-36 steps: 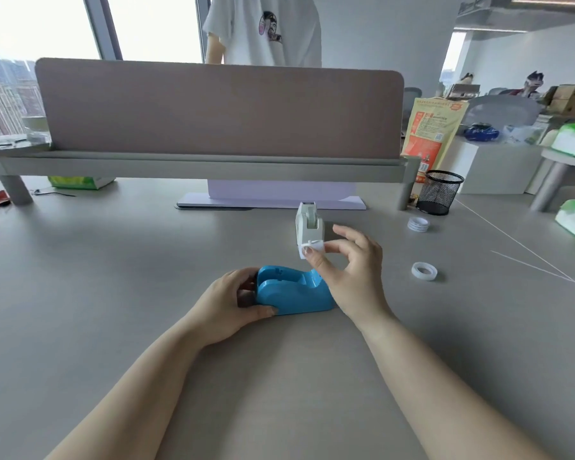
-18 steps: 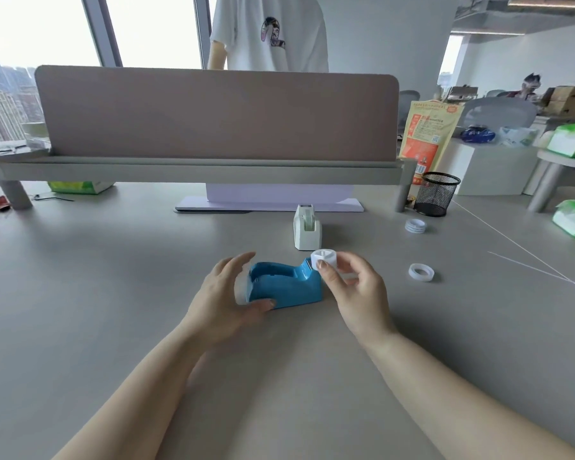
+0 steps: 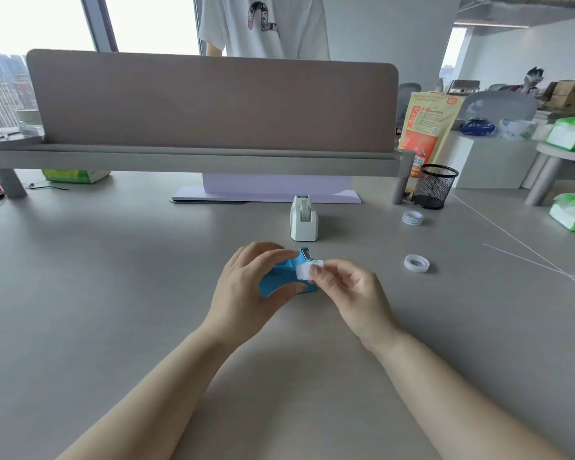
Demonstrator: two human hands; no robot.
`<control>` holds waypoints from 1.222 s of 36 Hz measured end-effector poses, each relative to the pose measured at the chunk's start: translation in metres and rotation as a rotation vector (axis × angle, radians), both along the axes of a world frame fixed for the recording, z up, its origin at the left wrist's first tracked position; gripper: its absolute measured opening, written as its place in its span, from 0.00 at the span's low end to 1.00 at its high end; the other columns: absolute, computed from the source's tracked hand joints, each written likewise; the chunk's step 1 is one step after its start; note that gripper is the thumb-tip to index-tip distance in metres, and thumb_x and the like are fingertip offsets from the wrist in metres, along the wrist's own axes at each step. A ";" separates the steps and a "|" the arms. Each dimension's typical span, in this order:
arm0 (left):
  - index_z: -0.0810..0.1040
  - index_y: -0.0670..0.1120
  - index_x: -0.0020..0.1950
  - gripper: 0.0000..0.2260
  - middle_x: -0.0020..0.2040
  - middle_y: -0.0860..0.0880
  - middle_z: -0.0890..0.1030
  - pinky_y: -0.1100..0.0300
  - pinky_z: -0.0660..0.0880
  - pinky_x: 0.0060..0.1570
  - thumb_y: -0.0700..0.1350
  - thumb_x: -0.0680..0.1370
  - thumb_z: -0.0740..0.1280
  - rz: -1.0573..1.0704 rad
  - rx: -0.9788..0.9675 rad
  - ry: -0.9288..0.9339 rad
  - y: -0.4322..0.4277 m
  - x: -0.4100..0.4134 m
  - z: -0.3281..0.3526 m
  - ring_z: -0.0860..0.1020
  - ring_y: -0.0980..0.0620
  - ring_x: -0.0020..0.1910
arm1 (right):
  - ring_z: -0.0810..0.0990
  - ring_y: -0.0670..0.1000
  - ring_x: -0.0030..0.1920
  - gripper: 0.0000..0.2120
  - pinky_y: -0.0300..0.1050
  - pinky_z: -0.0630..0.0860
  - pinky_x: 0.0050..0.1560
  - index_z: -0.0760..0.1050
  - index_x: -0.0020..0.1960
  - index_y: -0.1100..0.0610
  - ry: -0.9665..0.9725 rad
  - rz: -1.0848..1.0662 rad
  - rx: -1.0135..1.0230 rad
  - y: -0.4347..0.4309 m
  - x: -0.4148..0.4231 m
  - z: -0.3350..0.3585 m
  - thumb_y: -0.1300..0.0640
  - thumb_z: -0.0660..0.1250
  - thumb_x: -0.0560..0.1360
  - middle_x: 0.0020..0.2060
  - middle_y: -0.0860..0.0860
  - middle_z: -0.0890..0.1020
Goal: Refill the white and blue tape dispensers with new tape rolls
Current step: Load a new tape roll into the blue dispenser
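The right hand point(image 3: 349, 293) kept a pinching grip on a small white roll point(image 3: 303, 271), thumb against fingertips, at the front end of the blue dispenser point(image 3: 276, 281); the left hand point(image 3: 246, 293) curled its grip round that dispenser's body, steadying it on the table point(image 3: 113, 293); the blue one looked like the step in hand, though whether the roll was going in or coming out could not be told; next, the roll would need lining up with the cradle, hidden under the left fingers; the white dispenser point(image 3: 304, 222) stood just behind; a loose roll point(image 3: 416, 263) and a stack of rolls point(image 3: 413, 218) lay to the right, with open table on every near side.
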State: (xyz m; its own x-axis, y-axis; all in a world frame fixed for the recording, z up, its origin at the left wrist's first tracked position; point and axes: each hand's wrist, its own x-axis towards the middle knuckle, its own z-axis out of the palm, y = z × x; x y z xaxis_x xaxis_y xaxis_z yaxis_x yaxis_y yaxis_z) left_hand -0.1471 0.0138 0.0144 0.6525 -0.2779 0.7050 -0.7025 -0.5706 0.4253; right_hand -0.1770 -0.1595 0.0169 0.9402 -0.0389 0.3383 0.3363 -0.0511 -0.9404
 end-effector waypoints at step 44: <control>0.75 0.53 0.63 0.21 0.58 0.59 0.80 0.65 0.74 0.56 0.42 0.72 0.73 -0.238 -0.067 0.341 0.011 -0.006 0.014 0.78 0.60 0.55 | 0.84 0.47 0.47 0.14 0.36 0.77 0.51 0.83 0.49 0.55 0.056 0.060 0.001 -0.005 0.002 0.002 0.51 0.73 0.65 0.46 0.50 0.87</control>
State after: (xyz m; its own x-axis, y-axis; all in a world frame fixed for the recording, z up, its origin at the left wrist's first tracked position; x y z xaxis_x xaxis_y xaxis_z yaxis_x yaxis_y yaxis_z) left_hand -0.1528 0.0248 0.0279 0.7751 -0.4098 0.4810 -0.6235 -0.3730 0.6871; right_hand -0.1751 -0.1648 0.0187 0.9583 0.0177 0.2853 0.2857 -0.0313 -0.9578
